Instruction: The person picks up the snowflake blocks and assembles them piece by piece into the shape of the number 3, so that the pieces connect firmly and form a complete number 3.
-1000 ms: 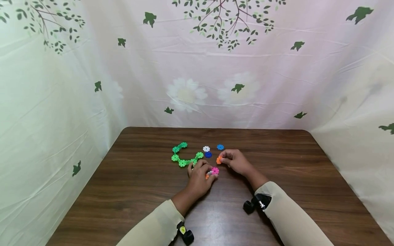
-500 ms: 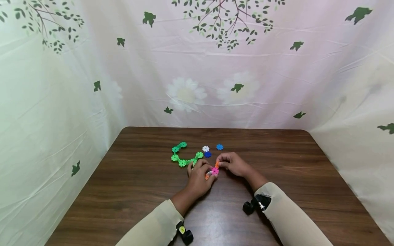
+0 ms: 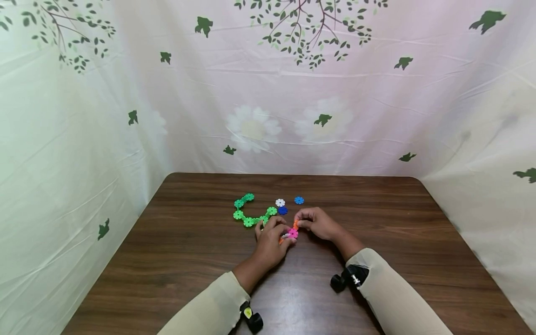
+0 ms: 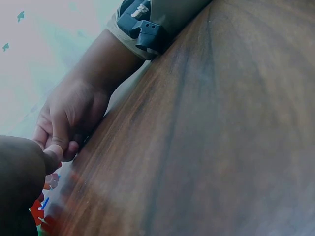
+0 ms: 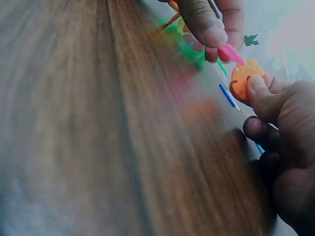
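In the head view my left hand [image 3: 268,244] holds a pink notched flower disc [image 3: 293,233] between thumb and fingers. A whitish piece and an orange one sit under that hand, partly hidden. My right hand [image 3: 320,224] pinches an orange flower disc [image 3: 296,224], seen nearly edge-on there. From the right wrist, the orange disc [image 5: 246,81] shows its face under the right thumb, and its rim meets the pink disc [image 5: 230,53]. Whether their notches are locked cannot be told. Fingers of the left hand reach close to a curved chain of green flower discs [image 3: 249,222].
Behind the hands lie a white disc [image 3: 280,202], a dark blue disc [image 3: 282,211] and a lighter blue disc [image 3: 299,200]. The brown wooden table [image 3: 201,260] ends at a hanging printed cloth [image 3: 276,93], which also surrounds both sides.
My right hand has come left and slightly nearer, bringing the orange disc to the pink one and turning it edge-on. The left hand stays nearly in place.
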The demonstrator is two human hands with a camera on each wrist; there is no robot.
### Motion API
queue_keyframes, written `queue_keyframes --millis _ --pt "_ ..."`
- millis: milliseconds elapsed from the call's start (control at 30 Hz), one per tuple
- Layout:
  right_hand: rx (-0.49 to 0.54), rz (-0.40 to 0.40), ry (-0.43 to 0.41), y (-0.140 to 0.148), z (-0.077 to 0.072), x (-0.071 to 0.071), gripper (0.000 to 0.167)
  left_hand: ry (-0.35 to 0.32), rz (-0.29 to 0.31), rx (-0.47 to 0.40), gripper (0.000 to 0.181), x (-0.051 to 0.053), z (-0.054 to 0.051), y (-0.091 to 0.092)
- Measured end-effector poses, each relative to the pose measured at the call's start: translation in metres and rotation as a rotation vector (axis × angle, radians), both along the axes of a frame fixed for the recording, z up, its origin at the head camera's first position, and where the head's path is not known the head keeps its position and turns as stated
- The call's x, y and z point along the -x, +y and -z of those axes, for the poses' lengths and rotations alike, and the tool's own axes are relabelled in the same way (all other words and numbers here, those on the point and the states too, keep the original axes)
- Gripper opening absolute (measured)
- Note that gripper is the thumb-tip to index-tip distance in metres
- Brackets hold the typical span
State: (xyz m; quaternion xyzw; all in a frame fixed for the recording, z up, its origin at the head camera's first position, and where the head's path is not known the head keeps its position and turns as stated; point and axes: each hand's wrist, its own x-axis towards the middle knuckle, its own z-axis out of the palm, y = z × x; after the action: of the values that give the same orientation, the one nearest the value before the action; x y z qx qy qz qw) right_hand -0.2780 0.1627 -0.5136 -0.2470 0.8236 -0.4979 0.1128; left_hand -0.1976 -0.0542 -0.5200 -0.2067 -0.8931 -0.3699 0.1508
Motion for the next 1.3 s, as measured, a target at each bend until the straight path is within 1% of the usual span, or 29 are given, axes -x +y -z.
queue_keyframes --millis 300,433,667,767,867,1000,1300 --pt "0.001 -0.034 0.000 0.0002 -0.0033 -0.0021 0.007 0.004 -0.005 0.008 0.021 -0.0002 0.0016 0.0007" --pt "0.012 -0.029 -0.009 0.0001 -0.0033 -0.0020 0.006 0.012 -0.014 0.025 0.021 -0.0008 0.0008 0.0011" --pt "0.036 -0.011 -0.017 -0.0001 -0.0028 -0.0019 0.006 0.005 -0.019 0.035 0.021 -0.0011 0.0001 0.0010" --pt "0.049 -0.004 -0.031 -0.0003 -0.0030 -0.0021 0.006 0.016 -0.022 0.036 0.021 -0.0012 0.0002 0.0009" --pt "0.046 -0.005 -0.034 -0.0004 -0.0033 -0.0026 0.007 0.020 -0.016 0.038 0.019 -0.0014 0.0002 0.0006" --pt "0.030 -0.005 -0.037 0.0002 -0.0043 -0.0036 0.007 0.008 -0.004 0.047 0.019 -0.0014 0.0002 0.0003" --pt "0.032 -0.019 -0.051 0.0016 -0.0080 -0.0039 0.008 -0.003 0.016 0.054 0.018 -0.0014 -0.0017 0.0004"
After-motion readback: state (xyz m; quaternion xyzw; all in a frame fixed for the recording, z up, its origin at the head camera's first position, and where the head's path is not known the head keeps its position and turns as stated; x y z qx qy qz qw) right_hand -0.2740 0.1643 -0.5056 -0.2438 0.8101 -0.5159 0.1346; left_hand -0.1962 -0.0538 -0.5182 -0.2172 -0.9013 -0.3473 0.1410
